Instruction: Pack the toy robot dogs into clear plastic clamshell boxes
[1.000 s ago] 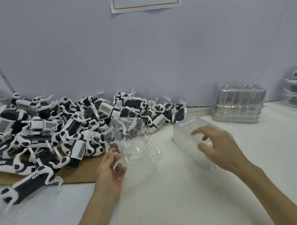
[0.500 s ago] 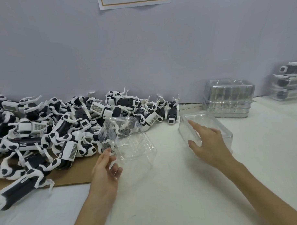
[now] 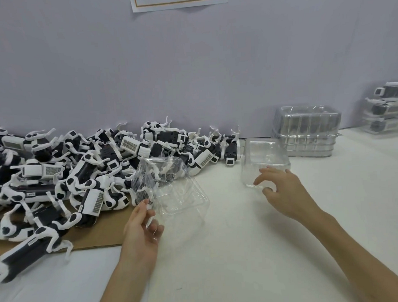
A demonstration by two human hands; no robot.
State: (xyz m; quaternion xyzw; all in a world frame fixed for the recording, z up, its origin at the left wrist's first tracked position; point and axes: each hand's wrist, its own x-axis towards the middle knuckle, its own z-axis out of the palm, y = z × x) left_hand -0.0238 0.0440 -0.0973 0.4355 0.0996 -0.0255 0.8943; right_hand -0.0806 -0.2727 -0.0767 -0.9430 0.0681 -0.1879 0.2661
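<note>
A pile of black-and-white toy robot dogs (image 3: pixel 86 170) lies on the left, against the wall. My left hand (image 3: pixel 141 227) pinches the near edge of an open clear clamshell box (image 3: pixel 179 196), held tilted just above the table beside the pile. A second clear clamshell box (image 3: pixel 264 155) stands on the table to the right, empty. My right hand (image 3: pixel 283 190) is at its near wall, fingers loosely curved, fingertips at the lower edge and not closed round it.
The dogs rest partly on a brown cardboard sheet (image 3: pixel 99 235). A stack of empty clamshell boxes (image 3: pixel 305 133) stands at the back right by the wall. Boxes with dogs inside (image 3: pixel 386 112) are stacked at the far right. The white table (image 3: pixel 242 251) spreads in front.
My right hand set the second box down farther right and drew back, its fingers off the top. My left hand kept its hold on the open box.
</note>
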